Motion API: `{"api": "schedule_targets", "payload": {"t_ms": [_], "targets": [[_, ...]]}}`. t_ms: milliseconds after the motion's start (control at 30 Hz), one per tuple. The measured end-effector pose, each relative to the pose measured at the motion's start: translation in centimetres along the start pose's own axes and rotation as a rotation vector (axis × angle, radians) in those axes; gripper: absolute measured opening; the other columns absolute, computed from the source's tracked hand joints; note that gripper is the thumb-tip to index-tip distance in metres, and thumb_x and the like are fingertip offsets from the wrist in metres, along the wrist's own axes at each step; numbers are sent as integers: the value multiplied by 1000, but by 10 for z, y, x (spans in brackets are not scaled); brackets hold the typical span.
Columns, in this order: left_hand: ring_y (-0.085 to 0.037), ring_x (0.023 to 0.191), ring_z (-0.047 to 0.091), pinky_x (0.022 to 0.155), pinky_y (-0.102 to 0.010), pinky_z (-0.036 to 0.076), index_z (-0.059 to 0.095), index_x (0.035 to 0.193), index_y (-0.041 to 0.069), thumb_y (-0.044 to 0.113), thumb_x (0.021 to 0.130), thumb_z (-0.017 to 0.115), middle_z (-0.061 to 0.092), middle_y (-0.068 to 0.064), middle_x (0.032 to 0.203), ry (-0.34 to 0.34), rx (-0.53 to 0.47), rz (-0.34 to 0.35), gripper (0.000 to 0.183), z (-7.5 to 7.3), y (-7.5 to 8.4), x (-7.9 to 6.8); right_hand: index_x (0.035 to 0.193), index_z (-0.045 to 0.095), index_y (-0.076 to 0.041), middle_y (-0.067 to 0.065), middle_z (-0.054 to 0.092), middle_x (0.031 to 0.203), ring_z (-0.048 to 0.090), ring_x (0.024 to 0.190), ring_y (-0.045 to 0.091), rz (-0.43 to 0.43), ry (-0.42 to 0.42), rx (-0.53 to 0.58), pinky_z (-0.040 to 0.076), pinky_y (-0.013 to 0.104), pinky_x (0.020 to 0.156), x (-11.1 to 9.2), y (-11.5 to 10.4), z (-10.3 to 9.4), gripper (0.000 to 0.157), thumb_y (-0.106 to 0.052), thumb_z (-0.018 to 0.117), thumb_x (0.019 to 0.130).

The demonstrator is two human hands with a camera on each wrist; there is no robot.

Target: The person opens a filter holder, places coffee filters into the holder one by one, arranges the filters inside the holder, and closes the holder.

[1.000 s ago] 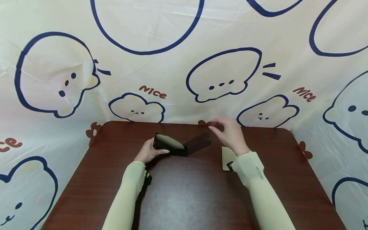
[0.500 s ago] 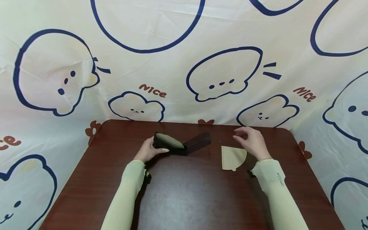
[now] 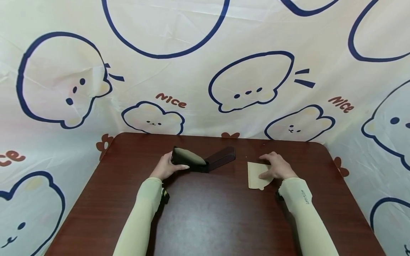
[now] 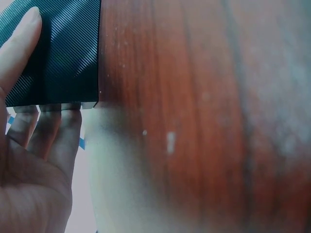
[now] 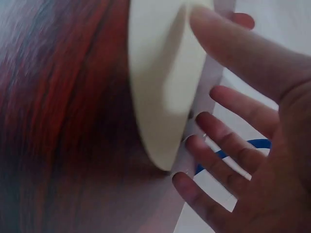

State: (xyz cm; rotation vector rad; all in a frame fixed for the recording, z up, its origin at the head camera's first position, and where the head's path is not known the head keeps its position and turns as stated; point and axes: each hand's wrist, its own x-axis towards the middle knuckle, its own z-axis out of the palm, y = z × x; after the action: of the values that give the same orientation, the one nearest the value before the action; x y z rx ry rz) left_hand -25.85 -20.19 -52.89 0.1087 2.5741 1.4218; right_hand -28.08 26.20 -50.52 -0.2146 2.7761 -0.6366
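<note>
Left of the table's middle, a black case (image 3: 195,165) stands with its flap (image 3: 222,158) folded out to the right and a pale olive inside showing. My left hand (image 3: 166,167) grips its left end. The left wrist view shows the thumb (image 4: 22,43) over the case's ribbed black face (image 4: 68,53), fingers underneath. A thin cream sheet (image 3: 254,174), straight on the left and curved on the right, has a small tab at its near edge. My right hand (image 3: 279,167) is over its right side. In the right wrist view, the thumb meets the sheet (image 5: 155,97), the other fingers spread.
Both things are toward the back of a dark brown wooden table (image 3: 211,220) with rounded far corners. A pale cloth backdrop (image 3: 192,78) with cartoon outlines rises behind the table and along its sides.
My right hand has come away from above the case's flap, moved right, then lowered onto the cream sheet's right side. The left hand and the case have stayed put.
</note>
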Motion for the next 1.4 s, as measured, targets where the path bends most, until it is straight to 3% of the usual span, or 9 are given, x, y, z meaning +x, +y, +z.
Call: {"api": "schedule_targets", "payload": {"t_ms": [367,633,967,1167,1267,1400], "targets": [[-31,142,50,115,-55,43,56,146,16,40,84,87,61,-8,147,-1,1,4,73,-1,1,1,123,67,-10,18,58,122,46,114,36,13,-16,4,46,58,94,8,4,3,61,-30,95,73],[-31,146,46,116,-56,41,55,148,17,40,84,87,58,-7,150,3,-7,3,76,-1,0,0,112,67,-9,19,56,121,45,113,36,23,-8,17,47,55,92,8,5,4,54,-27,97,71],[-32,147,45,117,-56,40,55,148,17,40,84,88,57,-8,151,3,-9,2,76,-1,-1,0,115,59,-7,19,59,114,54,100,35,41,10,44,51,46,83,7,2,5,61,-21,98,70],[-32,148,43,117,-56,40,54,149,16,40,84,87,56,-8,153,-1,-13,5,77,0,-2,0,119,60,-8,20,63,119,57,101,34,26,14,60,52,51,88,4,-1,5,61,-17,97,71],[-31,145,47,116,-55,41,57,145,17,40,83,88,60,-7,148,-1,-20,8,73,0,-2,1,121,65,-10,20,65,121,58,104,34,9,32,63,52,53,90,1,1,5,50,-16,91,78],[-30,143,49,116,-55,41,57,144,18,40,83,88,61,-6,147,2,-24,11,72,1,-3,2,112,73,-10,18,70,114,61,97,32,-32,82,80,55,47,82,-3,4,1,26,-14,81,88]]}}
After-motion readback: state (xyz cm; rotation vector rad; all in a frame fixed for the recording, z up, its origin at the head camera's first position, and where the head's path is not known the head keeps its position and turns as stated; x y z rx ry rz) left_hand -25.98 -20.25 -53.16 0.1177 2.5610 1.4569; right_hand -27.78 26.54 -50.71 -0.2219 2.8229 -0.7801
